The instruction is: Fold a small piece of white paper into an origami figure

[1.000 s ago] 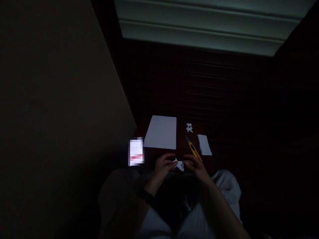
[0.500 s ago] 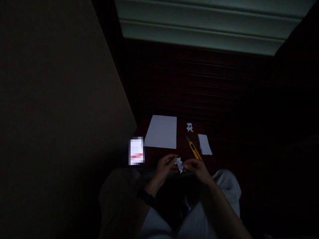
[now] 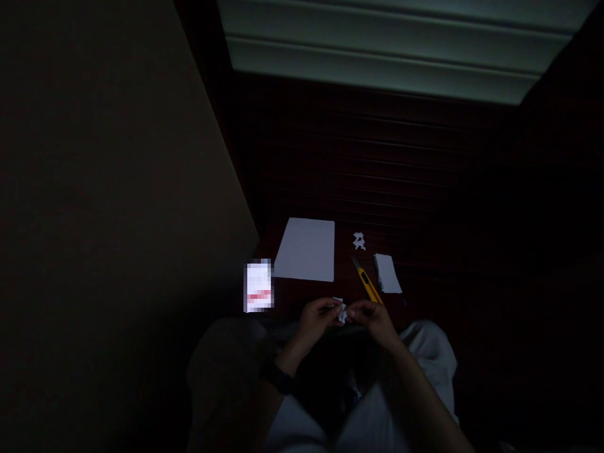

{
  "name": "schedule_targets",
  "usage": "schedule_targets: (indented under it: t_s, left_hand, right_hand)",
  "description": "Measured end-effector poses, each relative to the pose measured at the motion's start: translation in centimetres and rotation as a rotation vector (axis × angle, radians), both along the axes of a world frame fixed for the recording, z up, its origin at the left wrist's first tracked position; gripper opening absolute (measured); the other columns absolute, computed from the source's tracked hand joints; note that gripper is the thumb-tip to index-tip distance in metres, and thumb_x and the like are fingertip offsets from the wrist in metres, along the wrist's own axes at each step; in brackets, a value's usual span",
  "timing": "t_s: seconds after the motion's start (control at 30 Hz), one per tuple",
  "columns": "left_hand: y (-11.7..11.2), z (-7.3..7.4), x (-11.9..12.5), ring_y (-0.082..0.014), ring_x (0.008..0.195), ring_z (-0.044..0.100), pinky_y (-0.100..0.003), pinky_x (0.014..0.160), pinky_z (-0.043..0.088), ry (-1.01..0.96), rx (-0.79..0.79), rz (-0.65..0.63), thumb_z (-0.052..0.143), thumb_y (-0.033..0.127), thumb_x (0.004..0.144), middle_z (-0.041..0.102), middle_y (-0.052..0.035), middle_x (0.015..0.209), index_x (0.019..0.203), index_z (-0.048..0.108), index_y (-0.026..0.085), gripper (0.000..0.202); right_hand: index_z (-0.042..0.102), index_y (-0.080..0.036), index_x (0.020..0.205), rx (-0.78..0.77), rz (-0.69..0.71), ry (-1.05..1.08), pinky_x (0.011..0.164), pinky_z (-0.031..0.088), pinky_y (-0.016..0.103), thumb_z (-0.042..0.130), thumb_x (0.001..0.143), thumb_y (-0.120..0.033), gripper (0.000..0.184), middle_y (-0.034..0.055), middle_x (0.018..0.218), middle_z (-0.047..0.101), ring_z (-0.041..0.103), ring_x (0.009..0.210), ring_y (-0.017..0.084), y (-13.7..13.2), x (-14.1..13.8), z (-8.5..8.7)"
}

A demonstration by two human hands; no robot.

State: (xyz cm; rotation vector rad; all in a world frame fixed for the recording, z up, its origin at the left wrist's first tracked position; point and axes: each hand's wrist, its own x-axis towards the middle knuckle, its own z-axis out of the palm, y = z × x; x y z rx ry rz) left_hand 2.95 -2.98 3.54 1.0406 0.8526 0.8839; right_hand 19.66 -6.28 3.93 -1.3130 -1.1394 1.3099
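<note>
A small piece of folded white paper (image 3: 342,314) is pinched between my two hands above the near edge of the dark table. My left hand (image 3: 319,318), with a dark band on its wrist, grips it from the left, fingers closed. From the right, my right hand (image 3: 372,319) holds the same paper between thumb and fingers. Fingers hide part of the paper, and its exact folded shape is hard to make out in the dim light. Just beyond my right hand lies a yellow box cutter (image 3: 367,280), blade pointing away.
A large white sheet of paper (image 3: 306,250) lies at the table's far left. Beyond the cutter is a small folded-paper shape (image 3: 359,241); to its right, a stack of white paper pieces (image 3: 388,274). A bright, pixelated screen (image 3: 258,286) sits at the left, near the wall (image 3: 141,189).
My left hand has shifted slightly over the folded paper, covering more of it. The paper has turned and looks more compact. My right hand stays almost in place.
</note>
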Motion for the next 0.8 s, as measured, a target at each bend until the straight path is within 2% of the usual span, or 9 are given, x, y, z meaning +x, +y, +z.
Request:
schedule_targets:
  t_s: [0.47, 0.8]
  left_hand:
    - [0.2, -0.09, -0.32, -0.0201, 0.078, 0.063, -0.032, 0.068, 0.053, 0.004, 0.039, -0.053, 0.065, 0.032, 0.068, 0.065, -0.0112, 0.093, 0.096, 0.061, 0.011, 0.036]
    - [0.35, -0.5, -0.05, -0.0202, 0.079, 0.063, -0.033, 0.07, 0.053, 0.019, 0.015, 0.026, 0.068, 0.028, 0.065, 0.065, -0.0102, 0.092, 0.091, 0.061, 0.012, 0.031]
  right_hand:
    - [0.066, -0.016, 0.08, 0.022, -0.035, 0.027, 0.06, 0.045, 0.026, 0.067, 0.067, -0.039, 0.026, 0.0022, 0.069, 0.064, 0.058, 0.063, 0.015, 0.11, -0.05, -0.43]
    - [0.065, -0.017, 0.091, 0.066, -0.055, -0.112, 0.065, 0.046, 0.029, 0.064, 0.069, -0.038, 0.03, 0.0045, 0.077, 0.066, 0.06, 0.071, 0.019, -0.11, -0.29, -0.52]
